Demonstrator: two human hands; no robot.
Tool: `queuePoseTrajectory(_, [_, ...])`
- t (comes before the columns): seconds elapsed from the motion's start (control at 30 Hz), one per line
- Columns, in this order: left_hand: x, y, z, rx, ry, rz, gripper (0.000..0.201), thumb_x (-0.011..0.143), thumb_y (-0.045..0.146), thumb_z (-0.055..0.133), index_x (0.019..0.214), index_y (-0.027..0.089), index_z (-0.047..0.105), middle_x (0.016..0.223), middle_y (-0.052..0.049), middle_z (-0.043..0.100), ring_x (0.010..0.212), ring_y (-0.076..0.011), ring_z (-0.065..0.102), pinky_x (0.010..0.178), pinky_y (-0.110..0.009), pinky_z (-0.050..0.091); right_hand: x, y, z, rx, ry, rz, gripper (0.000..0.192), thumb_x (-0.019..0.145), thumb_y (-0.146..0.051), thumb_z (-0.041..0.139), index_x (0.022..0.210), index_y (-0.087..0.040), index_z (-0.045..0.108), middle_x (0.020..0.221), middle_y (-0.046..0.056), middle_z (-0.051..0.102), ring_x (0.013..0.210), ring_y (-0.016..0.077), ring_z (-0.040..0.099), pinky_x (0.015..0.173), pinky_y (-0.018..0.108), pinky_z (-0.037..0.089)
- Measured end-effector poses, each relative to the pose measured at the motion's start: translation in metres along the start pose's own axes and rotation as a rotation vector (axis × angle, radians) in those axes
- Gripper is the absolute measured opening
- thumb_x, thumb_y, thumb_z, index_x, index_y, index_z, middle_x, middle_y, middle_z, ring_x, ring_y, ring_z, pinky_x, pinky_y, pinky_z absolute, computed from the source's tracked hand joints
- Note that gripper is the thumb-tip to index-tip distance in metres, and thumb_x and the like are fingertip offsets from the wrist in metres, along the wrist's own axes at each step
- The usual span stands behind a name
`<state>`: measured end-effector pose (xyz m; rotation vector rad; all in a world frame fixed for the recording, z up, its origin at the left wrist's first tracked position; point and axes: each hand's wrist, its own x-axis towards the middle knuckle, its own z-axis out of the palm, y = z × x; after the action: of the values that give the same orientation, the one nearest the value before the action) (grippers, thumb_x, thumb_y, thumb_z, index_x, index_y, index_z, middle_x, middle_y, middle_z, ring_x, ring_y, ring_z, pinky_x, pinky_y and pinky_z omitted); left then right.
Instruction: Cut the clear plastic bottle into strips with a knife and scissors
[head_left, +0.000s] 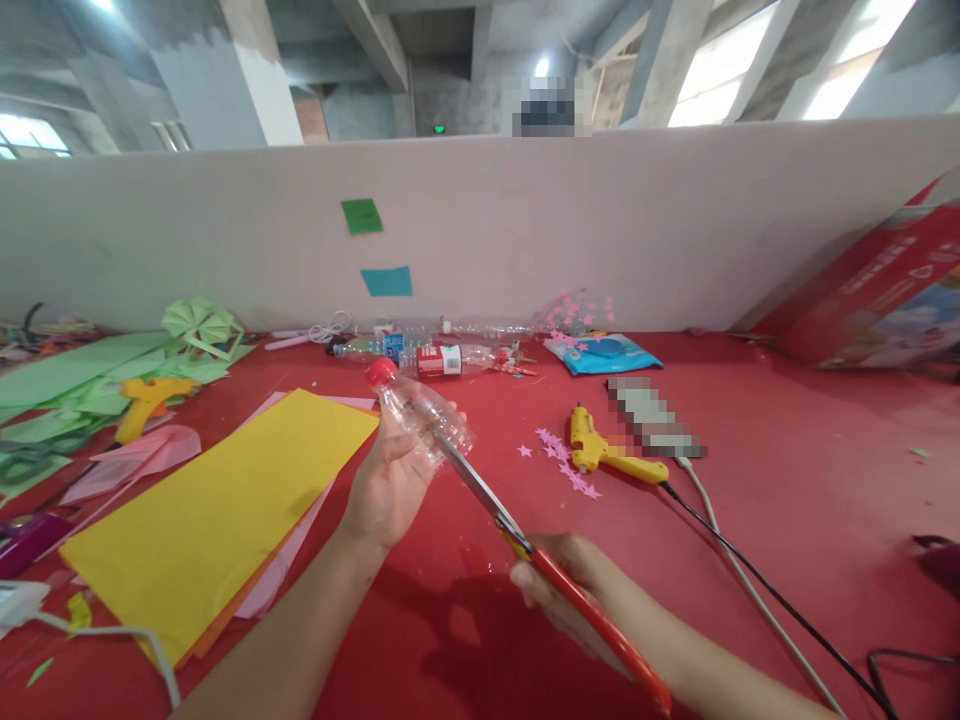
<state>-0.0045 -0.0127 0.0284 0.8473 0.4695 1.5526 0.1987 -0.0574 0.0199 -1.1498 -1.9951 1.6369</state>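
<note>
My left hand [394, 475] is closed round a clear plastic bottle [424, 405] with a red cap, held tilted above the red table. My right hand [566, 575] grips a pair of scissors [487, 500] with long metal blades and red handles. The blade tips meet the bottle's side near its lower end; whether they have cut into it I cannot tell. The blades look close together. Part of the right hand's fingers is hidden behind the red handles.
Yellow paper sheets [232, 520] lie at left, near green paper [82, 365] and a yellow glue gun [146, 405]. Another glue gun [611, 455] with a cable, pink paper stars [566, 465] and a blue wipes pack [604, 354] are at right. Bottles [442, 360] line the white partition [480, 220].
</note>
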Motion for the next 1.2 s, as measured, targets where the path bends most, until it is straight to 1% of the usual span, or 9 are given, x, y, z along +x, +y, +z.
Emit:
queuePoseTrajectory(0.1, [0.000, 0.000, 0.000, 0.007, 0.001, -0.005, 0.058, 0.072, 0.026, 0.061, 0.127, 0.029, 0.046, 0.110, -0.005, 0.067, 0.110, -0.0263, 0.061, 0.101, -0.047, 0.041, 0.001, 0.001, 0.002, -0.030, 0.031, -0.011, 0.055, 0.082, -0.069, 0.050, 0.062, -0.021, 0.033, 0.052, -0.008, 0.029, 0.048, 0.0060, 0.025, 0.044, 0.022, 0.020])
queuePoseTrajectory(0.2, [0.001, 0.000, 0.000, -0.005, 0.001, -0.006, 0.057, 0.071, 0.025, 0.061, 0.126, 0.028, 0.047, 0.110, -0.005, 0.066, 0.110, -0.0269, 0.061, 0.101, -0.047, 0.041, 0.002, 0.001, 0.003, -0.058, 0.047, -0.015, 0.056, 0.082, -0.069, 0.050, 0.060, -0.021, 0.033, 0.052, -0.008, 0.029, 0.048, 0.0061, 0.025, 0.044, 0.022, 0.021])
queuePoseTrajectory(0.4, [0.000, -0.002, 0.001, 0.015, -0.035, 0.001, 0.050, 0.070, 0.024, 0.062, 0.119, 0.026, 0.051, 0.103, -0.004, 0.066, 0.109, -0.0268, 0.061, 0.100, -0.047, 0.042, 0.001, 0.002, 0.001, -0.070, 0.013, -0.045, 0.057, 0.081, -0.075, 0.043, 0.065, -0.021, 0.036, 0.053, -0.007, 0.034, 0.049, 0.0068, 0.028, 0.045, 0.022, 0.022])
queuePoseTrajectory(0.57, [-0.001, -0.006, 0.001, 0.022, -0.039, -0.016, 0.056, 0.071, 0.025, 0.061, 0.125, 0.027, 0.047, 0.098, -0.003, 0.066, 0.104, -0.0264, 0.062, 0.099, -0.047, 0.042, -0.001, 0.002, 0.005, -0.055, 0.035, -0.019, 0.059, 0.082, -0.078, 0.035, 0.066, -0.021, 0.035, 0.051, -0.007, 0.033, 0.048, 0.0071, 0.028, 0.045, 0.022, 0.021])
queuePoseTrajectory(0.73, [0.000, -0.007, -0.002, 0.032, -0.029, -0.017, 0.048, 0.072, 0.025, 0.061, 0.118, 0.027, 0.050, 0.098, -0.003, 0.064, 0.101, -0.0252, 0.062, 0.097, -0.047, 0.043, 0.001, 0.001, 0.008, -0.087, 0.090, 0.013, 0.058, 0.082, -0.074, 0.042, 0.061, -0.021, 0.032, 0.051, -0.007, 0.031, 0.048, 0.0064, 0.026, 0.044, 0.023, 0.018])
queuePoseTrajectory(0.8, [0.000, -0.007, -0.002, 0.034, -0.034, -0.010, 0.050, 0.071, 0.025, 0.061, 0.119, 0.027, 0.049, 0.098, -0.004, 0.064, 0.099, -0.0252, 0.062, 0.096, -0.046, 0.043, 0.002, 0.001, 0.007, -0.080, 0.081, 0.002, 0.057, 0.082, -0.072, 0.045, 0.060, -0.021, 0.031, 0.051, -0.007, 0.030, 0.047, 0.0060, 0.025, 0.044, 0.023, 0.018])
queuePoseTrajectory(0.93, [0.000, -0.006, -0.001, 0.049, -0.046, 0.008, 0.055, 0.072, 0.022, 0.060, 0.124, 0.029, 0.047, 0.096, -0.002, 0.063, 0.098, -0.0240, 0.062, 0.095, -0.045, 0.044, 0.002, 0.003, 0.003, -0.044, 0.024, -0.007, 0.056, 0.084, -0.073, 0.042, 0.062, -0.021, 0.034, 0.050, -0.008, 0.029, 0.046, 0.0060, 0.025, 0.044, 0.023, 0.019])
queuePoseTrajectory(1.07, [-0.001, -0.009, 0.000, 0.075, -0.054, 0.003, 0.049, 0.071, 0.021, 0.061, 0.119, 0.029, 0.051, 0.097, -0.001, 0.063, 0.103, -0.0246, 0.061, 0.097, -0.044, 0.043, 0.001, 0.005, 0.003, -0.041, 0.055, 0.011, 0.054, 0.084, -0.070, 0.045, 0.065, -0.021, 0.036, 0.049, -0.008, 0.032, 0.045, 0.0057, 0.027, 0.043, 0.022, 0.020])
queuePoseTrajectory(1.2, [-0.002, -0.012, 0.000, 0.069, -0.060, 0.005, 0.048, 0.073, 0.021, 0.061, 0.119, 0.028, 0.051, 0.097, -0.002, 0.063, 0.105, -0.0248, 0.060, 0.097, -0.043, 0.043, 0.002, 0.005, 0.006, 0.000, 0.072, 0.024, 0.053, 0.086, -0.067, 0.045, 0.062, -0.021, 0.034, 0.047, -0.009, 0.028, 0.044, 0.0054, 0.025, 0.043, 0.023, 0.018])
